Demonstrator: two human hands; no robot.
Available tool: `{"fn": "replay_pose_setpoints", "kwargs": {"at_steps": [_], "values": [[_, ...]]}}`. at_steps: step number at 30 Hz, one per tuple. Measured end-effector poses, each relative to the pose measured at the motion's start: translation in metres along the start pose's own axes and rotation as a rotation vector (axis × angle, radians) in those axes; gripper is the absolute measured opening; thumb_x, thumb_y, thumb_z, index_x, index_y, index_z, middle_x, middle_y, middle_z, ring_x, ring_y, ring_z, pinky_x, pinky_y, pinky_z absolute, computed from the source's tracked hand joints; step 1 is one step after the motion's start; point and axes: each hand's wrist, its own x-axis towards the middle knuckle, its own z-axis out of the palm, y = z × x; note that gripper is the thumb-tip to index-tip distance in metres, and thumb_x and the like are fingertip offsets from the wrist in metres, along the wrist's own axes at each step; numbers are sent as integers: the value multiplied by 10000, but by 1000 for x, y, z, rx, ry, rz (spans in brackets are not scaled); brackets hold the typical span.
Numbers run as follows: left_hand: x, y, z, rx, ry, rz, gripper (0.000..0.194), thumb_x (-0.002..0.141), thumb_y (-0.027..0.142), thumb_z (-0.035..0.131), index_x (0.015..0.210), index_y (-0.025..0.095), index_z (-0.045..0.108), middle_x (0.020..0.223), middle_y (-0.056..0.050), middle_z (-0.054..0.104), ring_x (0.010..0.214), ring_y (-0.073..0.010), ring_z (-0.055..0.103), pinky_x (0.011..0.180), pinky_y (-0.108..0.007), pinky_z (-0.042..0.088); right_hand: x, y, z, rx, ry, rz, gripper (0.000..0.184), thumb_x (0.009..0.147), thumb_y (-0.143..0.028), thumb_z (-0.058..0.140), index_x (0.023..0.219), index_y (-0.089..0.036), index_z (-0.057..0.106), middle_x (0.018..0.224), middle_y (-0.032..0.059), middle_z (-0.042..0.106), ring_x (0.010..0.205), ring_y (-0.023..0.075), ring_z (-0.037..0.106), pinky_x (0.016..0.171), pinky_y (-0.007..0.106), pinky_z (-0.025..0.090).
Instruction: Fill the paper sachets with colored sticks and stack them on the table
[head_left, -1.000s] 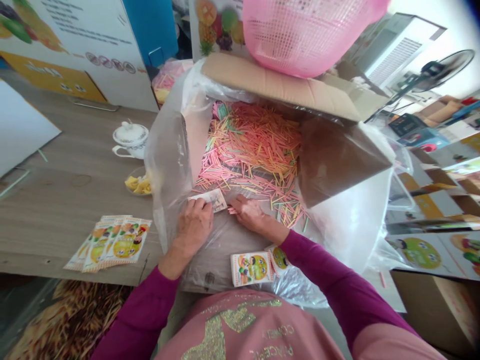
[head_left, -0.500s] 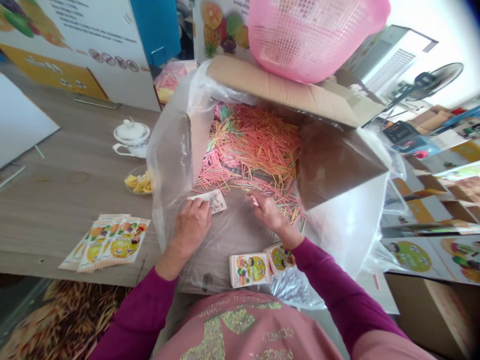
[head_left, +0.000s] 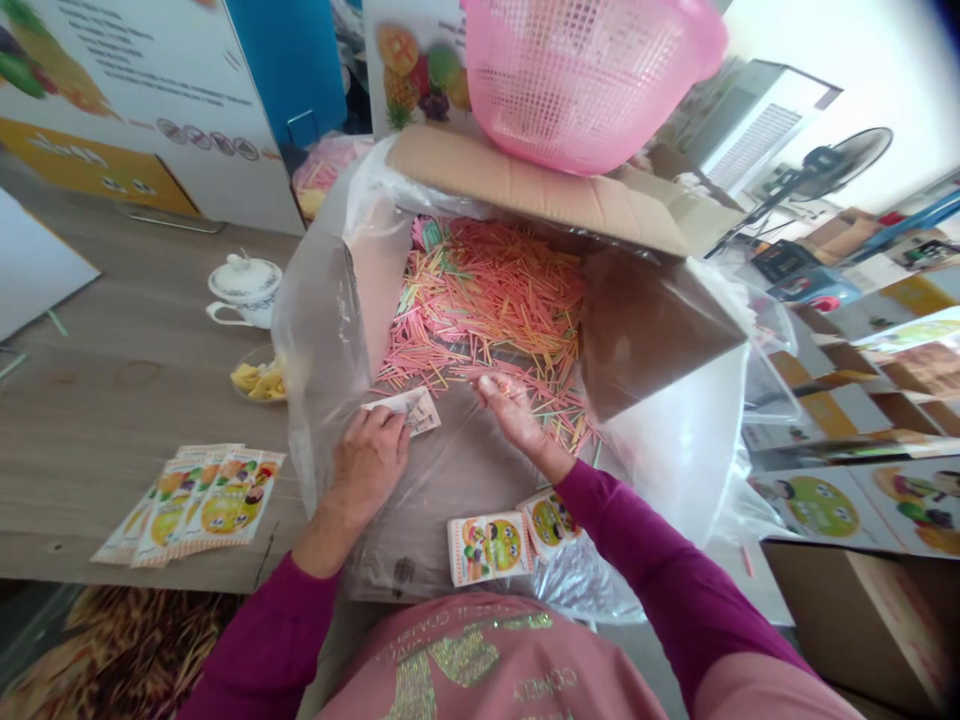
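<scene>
The left grip [head_left: 367,470] is clamped on a thin printed packet [head_left: 405,410], pinning it against a clear plastic liner [head_left: 322,340]. The right grip [head_left: 514,415] has its fingertips [head_left: 486,383] drawn together at the edge of a loose heap of pink, yellow and green sticks [head_left: 487,300], though the sticks are too thin to show whether any are caught between them. The heap lies just ahead of the right grip, inside a cardboard box [head_left: 525,190] lined with the plastic.

Loose sticks could slip from the pinch and scatter over the slick liner, since nothing holds them together. The packet looks flimsy, so firm pressure from the left grip could crease or tear it. A pink basket [head_left: 577,80] rests on the far box flap, beyond both grips, and a knock to the box could tip it toward the heap.

Both forearms reach forward from magenta sleeves [head_left: 262,640], wrists angled inward and hands close together. More packets [head_left: 491,548] sit just behind the right grip, while others [head_left: 187,510] lie fanned on the worktop [head_left: 90,420] left of the left grip, near a lidded white cup [head_left: 244,290]
</scene>
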Motion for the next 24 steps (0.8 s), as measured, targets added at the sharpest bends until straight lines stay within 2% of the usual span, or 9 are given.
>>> {"fn": "replay_pose_setpoints", "kwargs": {"at_steps": [4, 6, 8, 10, 13, 15, 18, 22, 24], "values": [[-1, -1, 7, -40, 30, -20, 246, 1006, 237, 575, 1015, 225, 821, 1067, -125, 779, 1054, -317, 673, 877, -424, 536, 1, 16, 8, -291, -283, -69, 447, 956, -620, 672, 745, -227, 714, 695, 25, 650, 716, 186, 574, 781, 342, 516], [-1, -3, 9, -84, 44, -29, 239, 1005, 240, 580, 978, 228, 818, 1050, -121, 783, 1048, -314, 679, 876, -422, 537, 0, 22, 9, -361, -330, -107, 406, 972, -541, 688, 711, -230, 709, 726, 44, 704, 775, 209, 622, 871, 374, 536], [1, -7, 8, -149, 67, -47, 231, 1007, 258, 594, 944, 234, 814, 1030, -112, 787, 1022, -303, 691, 867, -413, 543, 1, 24, 8, -309, -262, -81, 389, 952, -551, 715, 731, -231, 736, 775, 55, 748, 793, 216, 652, 857, 370, 548], [3, -12, 3, -225, 105, -66, 214, 1005, 279, 616, 931, 241, 813, 1000, -97, 793, 997, -287, 707, 872, -403, 554, 2, 23, 6, -194, -149, -17, 424, 896, -630, 746, 761, -228, 760, 784, 52, 752, 756, 202, 643, 772, 336, 540], [4, -16, -9, -344, 204, -68, 186, 990, 293, 650, 906, 241, 808, 954, -81, 802, 976, -270, 731, 892, -398, 576, 5, 16, 4, -21, -15, 75, 567, 833, -776, 737, 795, -211, 764, 662, 14, 663, 596, 146, 505, 601, 285, 430], [3, -14, -18, -435, 266, -48, 167, 971, 302, 679, 875, 236, 799, 934, -72, 807, 948, -258, 745, 885, -394, 591, 5, 4, 5, 83, 36, 91, 638, 840, -840, 700, 853, -205, 771, 579, -19, 576, 555, 136, 456, 556, 273, 371], [1, -4, -27, -608, 288, -35, 138, 939, 324, 729, 859, 228, 788, 903, -53, 810, 863, -229, 753, 831, -373, 608, 1, -26, 7, 177, 92, 18, 692, 915, -888, 581, 920, -223, 772, 550, -24, 523, 643, 178, 583, 640, 293, 473], [2, 17, -27, -816, 215, -51, 160, 920, 357, 771, 833, 223, 785, 840, -41, 798, 784, -205, 739, 768, -348, 607, -11, -73, 9, 132, 87, -55, 828, 1014, -905, 279, 907, -238, 759, 694, 60, 628, 899, 246, 722, 818, 377, 589], [4, 27, -24, -896, 161, -43, 159, 915, 357, 785, 835, 220, 794, 826, -38, 795, 763, -195, 728, 751, -338, 599, -16, -86, 11, 99, 42, -94, 859, 1039, -875, 219, 886, -232, 768, 769, 96, 670, 1043, 278, 738, 897, 418, 611]]}}
